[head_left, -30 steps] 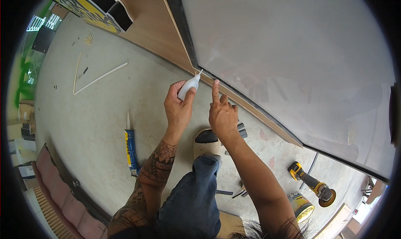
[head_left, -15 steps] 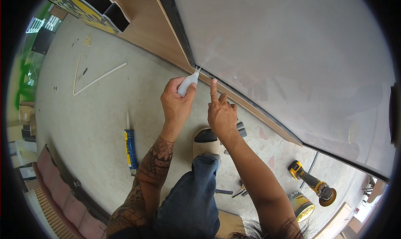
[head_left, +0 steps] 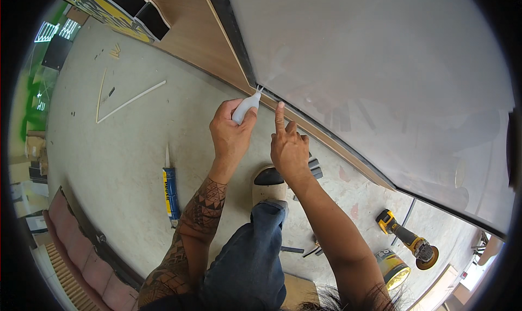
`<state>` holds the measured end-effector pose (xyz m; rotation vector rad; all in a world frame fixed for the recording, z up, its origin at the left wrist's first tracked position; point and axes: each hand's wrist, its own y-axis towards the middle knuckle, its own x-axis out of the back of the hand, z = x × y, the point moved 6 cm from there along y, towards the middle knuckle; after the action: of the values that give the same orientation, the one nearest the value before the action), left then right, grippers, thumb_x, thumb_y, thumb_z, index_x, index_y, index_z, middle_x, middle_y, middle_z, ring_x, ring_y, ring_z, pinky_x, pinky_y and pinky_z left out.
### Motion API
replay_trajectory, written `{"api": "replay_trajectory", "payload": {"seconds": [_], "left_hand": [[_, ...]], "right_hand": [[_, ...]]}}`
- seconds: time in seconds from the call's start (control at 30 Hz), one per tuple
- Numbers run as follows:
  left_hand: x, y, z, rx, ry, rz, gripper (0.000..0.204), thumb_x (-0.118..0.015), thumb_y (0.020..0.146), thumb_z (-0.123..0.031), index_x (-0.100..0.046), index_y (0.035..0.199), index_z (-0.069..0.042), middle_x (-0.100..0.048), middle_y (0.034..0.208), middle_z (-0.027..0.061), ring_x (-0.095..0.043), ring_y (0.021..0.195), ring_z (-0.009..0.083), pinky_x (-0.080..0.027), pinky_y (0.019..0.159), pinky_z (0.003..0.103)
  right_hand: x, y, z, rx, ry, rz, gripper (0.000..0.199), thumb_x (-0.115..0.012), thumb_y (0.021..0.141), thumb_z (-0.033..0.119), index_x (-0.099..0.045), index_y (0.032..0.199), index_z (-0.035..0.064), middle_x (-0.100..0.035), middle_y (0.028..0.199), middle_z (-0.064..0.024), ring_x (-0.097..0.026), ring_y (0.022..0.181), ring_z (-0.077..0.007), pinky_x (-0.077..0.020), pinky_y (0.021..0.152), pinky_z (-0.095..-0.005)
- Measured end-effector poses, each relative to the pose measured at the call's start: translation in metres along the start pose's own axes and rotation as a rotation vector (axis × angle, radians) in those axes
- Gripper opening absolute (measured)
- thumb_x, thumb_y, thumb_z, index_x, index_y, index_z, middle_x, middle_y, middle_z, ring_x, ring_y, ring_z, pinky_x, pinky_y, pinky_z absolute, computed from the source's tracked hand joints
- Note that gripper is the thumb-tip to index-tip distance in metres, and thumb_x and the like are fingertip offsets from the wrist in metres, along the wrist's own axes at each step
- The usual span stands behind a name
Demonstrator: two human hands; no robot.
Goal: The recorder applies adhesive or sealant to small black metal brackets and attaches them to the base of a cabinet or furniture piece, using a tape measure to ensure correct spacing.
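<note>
A small white squeeze bottle (head_left: 246, 109) with a narrow tip is gripped in my left hand (head_left: 229, 137), between thumb and fingers. Its tip reaches the lower corner of a large grey glossy panel (head_left: 370, 55), where a black edge strip (head_left: 326, 132) meets the wooden frame (head_left: 185, 23). My right hand (head_left: 290, 145) points with a straight index finger, its tip resting at the black strip just right of the bottle. The other right fingers are curled, and nothing shows in them.
On the concrete floor lie a blue sealant cartridge (head_left: 171, 194) with a long nozzle, thin strips (head_left: 132, 102), and a yellow-and-black angle grinder (head_left: 408, 237). A yellow tin (head_left: 393, 268) stands near the grinder. My shoe (head_left: 268, 183) is below my hands.
Hardly anything differs. The whole view has shifted very slightly; both hands keep their places at the panel's edge.
</note>
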<state>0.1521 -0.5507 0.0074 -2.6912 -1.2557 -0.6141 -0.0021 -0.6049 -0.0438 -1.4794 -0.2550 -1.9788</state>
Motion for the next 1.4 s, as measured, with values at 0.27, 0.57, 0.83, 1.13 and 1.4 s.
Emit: {"api": "replay_trajectory", "payload": {"seconds": [0.27,0.57,0.83,1.13,1.4], "left_hand": [[0.0,-0.001,0.006,0.023,-0.037,-0.007,0.026,-0.08,0.093,-0.016,-0.072,0.11,0.002,-0.074,0.095,0.0099,-0.068,0.081,0.0165,-0.056,0.072,0.032],[-0.003,-0.004,0.002,0.013,-0.033,0.027,0.028,-0.081,0.093,-0.015,-0.072,0.113,0.003,-0.074,0.096,0.0075,-0.065,0.081,0.0121,-0.054,0.072,0.028],[-0.001,-0.003,0.006,0.025,-0.013,-0.007,0.027,-0.081,0.092,-0.017,-0.072,0.109,0.002,-0.074,0.095,0.01,-0.068,0.081,0.0162,-0.056,0.073,0.032],[0.001,-0.032,0.038,0.131,-0.358,0.073,0.028,-0.072,0.1,-0.013,-0.065,0.121,0.004,-0.071,0.113,0.0092,-0.066,0.099,0.0144,-0.054,0.088,0.03],[-0.016,-0.069,0.039,0.194,-0.513,0.229,0.031,-0.07,0.102,-0.013,-0.061,0.126,0.004,-0.067,0.12,0.0109,-0.064,0.107,0.0145,-0.054,0.093,0.031]], "right_hand": [[0.0,0.001,0.0,0.001,-0.014,0.002,0.093,-0.064,0.101,0.016,-0.006,0.173,0.0108,-0.062,0.118,-0.0215,-0.07,0.092,-0.0344,-0.0522,0.089,-0.0521],[-0.001,-0.004,-0.008,0.004,-0.05,-0.012,0.093,-0.063,0.1,0.014,-0.007,0.174,0.0161,-0.064,0.114,-0.0203,-0.071,0.086,-0.0312,-0.0544,0.086,-0.0487],[0.003,-0.007,-0.009,-0.011,0.011,-0.033,0.093,-0.067,0.099,0.016,-0.011,0.173,0.0171,-0.062,0.11,-0.0203,-0.069,0.088,-0.0328,-0.0536,0.087,-0.0516],[0.005,-0.022,-0.013,-0.023,0.058,-0.083,0.095,-0.069,0.096,0.017,-0.014,0.173,0.0109,-0.061,0.104,-0.0197,-0.066,0.082,-0.0327,-0.0525,0.079,-0.0487],[0.004,-0.051,-0.036,-0.116,0.157,-0.165,0.096,-0.069,0.096,0.021,-0.011,0.172,0.0091,-0.058,0.106,-0.0186,-0.063,0.086,-0.0319,-0.0497,0.081,-0.049]]}}
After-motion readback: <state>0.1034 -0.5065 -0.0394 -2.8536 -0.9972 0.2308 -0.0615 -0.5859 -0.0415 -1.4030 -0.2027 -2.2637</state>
